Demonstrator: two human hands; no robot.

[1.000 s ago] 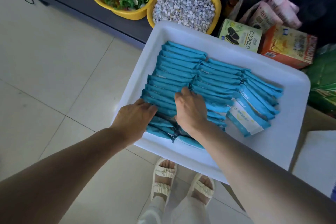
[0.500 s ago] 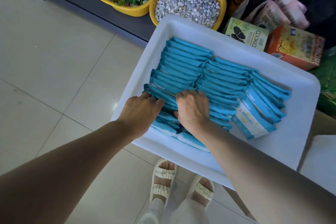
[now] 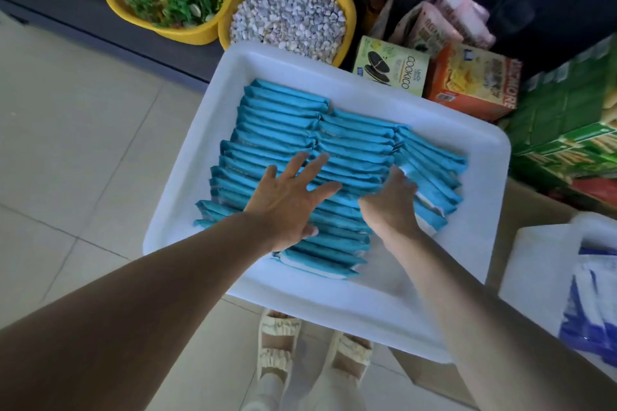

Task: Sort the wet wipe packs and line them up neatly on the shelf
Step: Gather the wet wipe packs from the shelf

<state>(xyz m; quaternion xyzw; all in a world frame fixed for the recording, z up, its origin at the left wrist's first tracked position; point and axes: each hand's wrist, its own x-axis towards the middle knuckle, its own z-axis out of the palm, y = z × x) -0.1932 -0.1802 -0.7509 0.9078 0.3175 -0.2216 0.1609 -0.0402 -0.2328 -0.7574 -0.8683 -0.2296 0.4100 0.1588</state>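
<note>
While our left hand [image 3: 289, 200] lies spread flat on the blue wet wipe packs [image 3: 293, 130], its grip loose and holding nothing, our right hand [image 3: 390, 202] curls round packs at 3 o'clock; rows fill the white tray [image 3: 474, 157].

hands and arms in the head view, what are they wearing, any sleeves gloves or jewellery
Both forearms are bare right to the frame's edge: no sleeves in view. The left hand and the right hand wear no gloves, and no ring, watch or bracelet shows on either, though the right one is slightly blurred.
</note>
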